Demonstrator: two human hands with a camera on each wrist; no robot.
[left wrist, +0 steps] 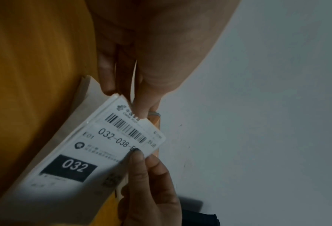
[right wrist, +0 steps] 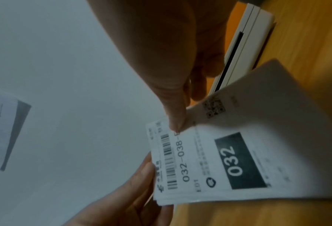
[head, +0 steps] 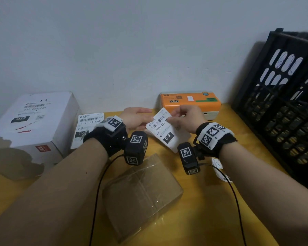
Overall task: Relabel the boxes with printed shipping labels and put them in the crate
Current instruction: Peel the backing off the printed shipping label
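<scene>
A printed shipping label (head: 163, 129) reading 032-038 is held in the air above the table, in front of the printer. My left hand (head: 146, 119) pinches its left corner; in the left wrist view the thumb (left wrist: 146, 107) lies on the label (left wrist: 95, 152), where the sheet looks split from its backing. My right hand (head: 170, 118) pinches the opposite edge (right wrist: 176, 120) of the label (right wrist: 219, 160). A brown taped cardboard box (head: 142, 194) lies below my wrists. A white box (head: 34, 121) bearing an 032 label stands at the left. The black crate (head: 283, 107) stands at the right.
An orange-topped label printer (head: 190, 102) sits against the wall behind my hands. A second label sheet (head: 89, 125), reading 122-122, leans by the white box. A white paper scrap (head: 219, 167) lies near my right wrist. Cables trail from both wrist cameras across the yellow table (head: 212, 210).
</scene>
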